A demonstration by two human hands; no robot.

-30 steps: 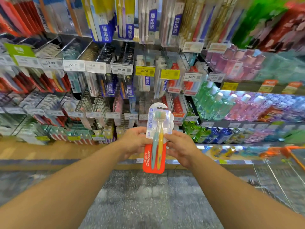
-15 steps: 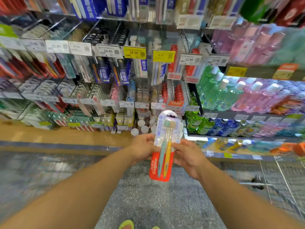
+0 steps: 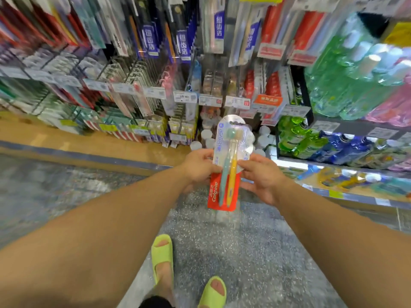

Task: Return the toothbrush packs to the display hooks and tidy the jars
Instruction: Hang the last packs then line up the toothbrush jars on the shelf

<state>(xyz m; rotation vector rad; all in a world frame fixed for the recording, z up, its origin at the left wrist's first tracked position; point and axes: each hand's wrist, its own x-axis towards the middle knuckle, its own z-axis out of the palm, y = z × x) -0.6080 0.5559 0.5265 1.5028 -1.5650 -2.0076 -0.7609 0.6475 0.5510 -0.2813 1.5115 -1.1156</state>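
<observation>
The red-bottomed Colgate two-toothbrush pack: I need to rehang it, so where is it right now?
In the head view, the red-bottomed Colgate two-toothbrush pack is at centre, upright, gripped between the left hand and right hand, before the low white-lidded jars.

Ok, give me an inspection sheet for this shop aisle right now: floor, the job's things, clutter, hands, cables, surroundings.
Surface: speckled grey floor, bare where visible.
Job's things: toothbrush pack, red card base, green and yellow brushes, held upright in front of the display, not on a hook. White-lidded jars low on the display behind it, blurred.
Clutter: nothing seen.
Hands: left hand grips the pack's left edge; right hand holds its right edge.
Cables: nothing seen.
Surroundings: hanging toothbrush packs on hooks, mouthwash bottles on right shelves, green slippers on the person's feet.
</observation>
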